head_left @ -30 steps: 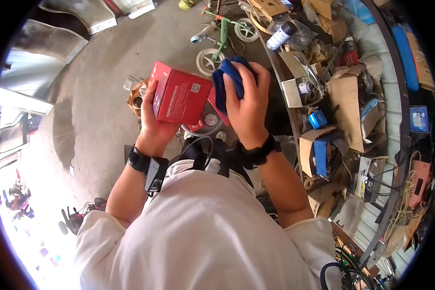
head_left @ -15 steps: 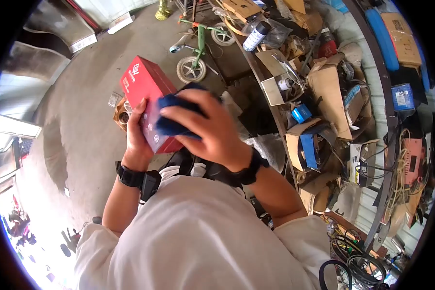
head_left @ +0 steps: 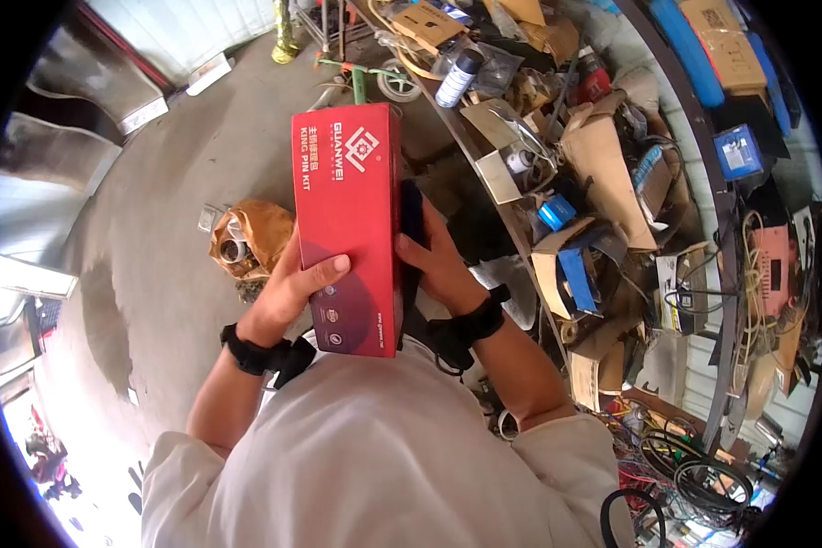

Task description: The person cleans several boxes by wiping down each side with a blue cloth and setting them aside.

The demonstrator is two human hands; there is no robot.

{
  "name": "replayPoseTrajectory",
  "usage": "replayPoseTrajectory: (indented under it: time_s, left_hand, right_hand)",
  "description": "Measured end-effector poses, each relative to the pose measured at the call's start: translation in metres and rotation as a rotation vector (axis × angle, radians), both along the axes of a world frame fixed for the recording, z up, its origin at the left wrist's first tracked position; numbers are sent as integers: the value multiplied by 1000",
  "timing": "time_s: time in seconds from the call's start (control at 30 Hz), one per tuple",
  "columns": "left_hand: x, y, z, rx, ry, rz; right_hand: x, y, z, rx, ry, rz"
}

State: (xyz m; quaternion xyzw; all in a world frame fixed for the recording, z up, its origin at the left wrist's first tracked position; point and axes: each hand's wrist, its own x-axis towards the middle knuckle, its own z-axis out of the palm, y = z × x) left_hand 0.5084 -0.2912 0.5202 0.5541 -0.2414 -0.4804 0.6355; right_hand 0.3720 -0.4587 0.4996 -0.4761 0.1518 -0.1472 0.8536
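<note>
A red cardboard box, printed "GUANWEI" and "KING PIN KIT", is held up lengthwise in front of my chest. My left hand grips its left side, thumb lying across the printed face and the other fingers hidden behind. At the box's right side is my right hand, with a dark blue cloth bunched in it against the box. Its thumb touches the box edge; most of its fingers are out of sight.
To the right, a long shelf carries torn cardboard boxes, a spray can and a small blue box. Cables lie coiled at lower right. On the floor sit an orange-brown bag and a green child's bike.
The box has turned so its printed face points up at me. My right hand, with the cloth, has moved from over the face to the box's right side.
</note>
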Motion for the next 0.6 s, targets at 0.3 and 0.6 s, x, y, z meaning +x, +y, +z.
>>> replayPoseTrajectory:
  time_s: [0.3,0.6]
  left_hand:
    - [24,-22,23,31,-126,-104]
    - [6,-13,10,-111,-686,71]
  right_hand:
    - [-11,27,-16,-667,84,-277]
    - [-31,16,44,-1168,31,-490]
